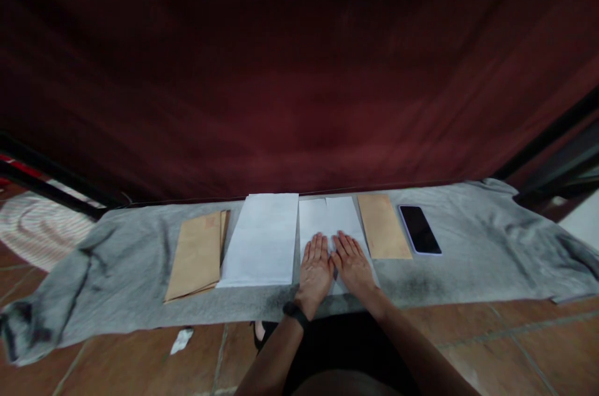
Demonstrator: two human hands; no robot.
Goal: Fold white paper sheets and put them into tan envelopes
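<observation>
My left hand [317,268] and my right hand [353,264] lie flat, side by side, on a sheet of white paper [311,215] that looks folded, with a seam or slit at its far edge. The fingers of both point away from me and the thumbs meet or nearly meet. Part of the sheet is hidden beneath the palms. Just left of it rests a pile of white paper [262,240]. A single brown envelope [382,226] lies close by on the right.
Several brown envelopes [196,252] are stacked at the left. A phone [420,229] with a dark screen lies at the right. Grey cloth [486,246] covers the narrow surface, against a dark red curtain [299,103]. A white scrap [181,340] is on the tiled floor.
</observation>
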